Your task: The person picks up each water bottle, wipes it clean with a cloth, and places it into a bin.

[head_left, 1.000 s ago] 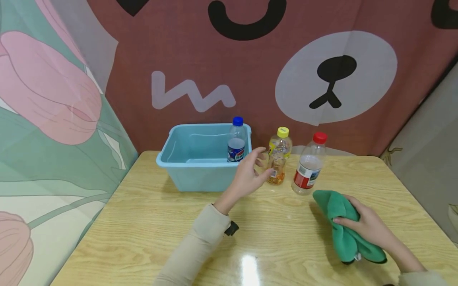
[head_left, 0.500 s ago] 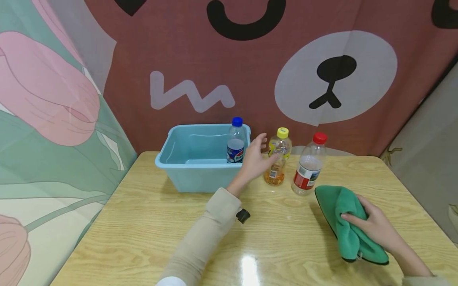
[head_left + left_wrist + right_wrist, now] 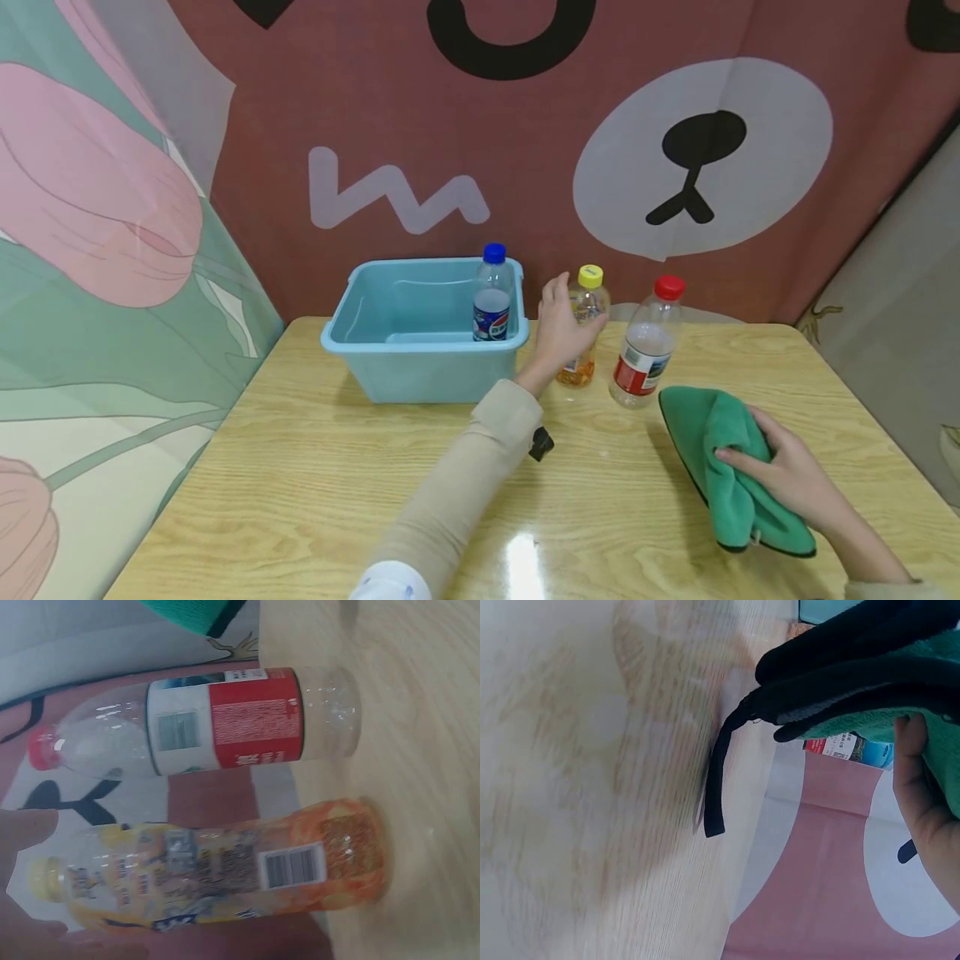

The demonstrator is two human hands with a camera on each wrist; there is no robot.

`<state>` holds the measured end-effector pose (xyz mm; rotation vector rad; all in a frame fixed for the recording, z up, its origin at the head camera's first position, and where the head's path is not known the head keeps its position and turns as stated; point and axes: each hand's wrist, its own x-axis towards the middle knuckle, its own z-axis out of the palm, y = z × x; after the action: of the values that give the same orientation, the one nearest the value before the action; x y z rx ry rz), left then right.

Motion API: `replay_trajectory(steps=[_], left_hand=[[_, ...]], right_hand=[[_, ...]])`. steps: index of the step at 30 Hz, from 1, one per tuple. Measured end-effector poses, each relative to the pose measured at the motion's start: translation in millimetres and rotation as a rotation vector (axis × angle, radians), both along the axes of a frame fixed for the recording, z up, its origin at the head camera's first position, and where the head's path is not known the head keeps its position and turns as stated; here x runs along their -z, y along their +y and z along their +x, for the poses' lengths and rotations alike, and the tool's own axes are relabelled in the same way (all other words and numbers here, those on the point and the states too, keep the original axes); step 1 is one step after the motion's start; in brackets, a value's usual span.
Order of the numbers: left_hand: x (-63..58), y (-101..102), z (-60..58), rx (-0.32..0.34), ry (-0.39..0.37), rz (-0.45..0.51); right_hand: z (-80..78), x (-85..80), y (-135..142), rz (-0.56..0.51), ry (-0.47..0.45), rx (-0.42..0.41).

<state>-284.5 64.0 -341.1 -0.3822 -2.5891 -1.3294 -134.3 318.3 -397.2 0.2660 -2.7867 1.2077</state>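
My left hand is at the yellow-capped bottle, fingers and thumb spread around its near left side. In the left wrist view, that hand is beside the cap end of the bottle, without a visible grip; contact is hard to tell. The bottle stands upright on the table and has an orange base. My right hand grips a folded green cloth with dark edging, thumb on top. A dark loop hangs from the cloth in the right wrist view.
A light blue plastic basin stands left of the bottles, with a blue-capped Pepsi bottle upright inside. A red-capped bottle stands right of the yellow-capped one. The wooden table ends against a printed curtain.
My left hand has moved right, away from the basin's side, up to the yellow-capped bottle. My right hand has shifted slightly with the green cloth, which now lies more spread.
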Motion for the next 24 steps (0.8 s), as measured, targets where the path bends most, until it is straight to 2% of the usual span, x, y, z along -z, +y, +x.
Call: replay_trajectory(steps=[5,9,13,18,24], left_hand=[[8.7,5,-7.1,-0.029,-0.039,0.028],[15.6,6,-10.5,-0.019,-0.06,0.057],[20.8,4,-11.8,-0.002,-0.047,0.072],[20.1,2,-10.9,0.01,-0.014,0.105],[12.9,1,-6.5,0.037,0.027,0.117]], right_hand=[[1.5,1.1,0,-0.004,-0.003,0.002],[2.2,2.0,1,-0.007,0.001,0.0],[3.4,2.7,1,-0.002,0.0,0.006],[4.2,2.2,0,-0.01,0.001,0.009],[5.1,0.8,0,0.002,-0.001,0.023]])
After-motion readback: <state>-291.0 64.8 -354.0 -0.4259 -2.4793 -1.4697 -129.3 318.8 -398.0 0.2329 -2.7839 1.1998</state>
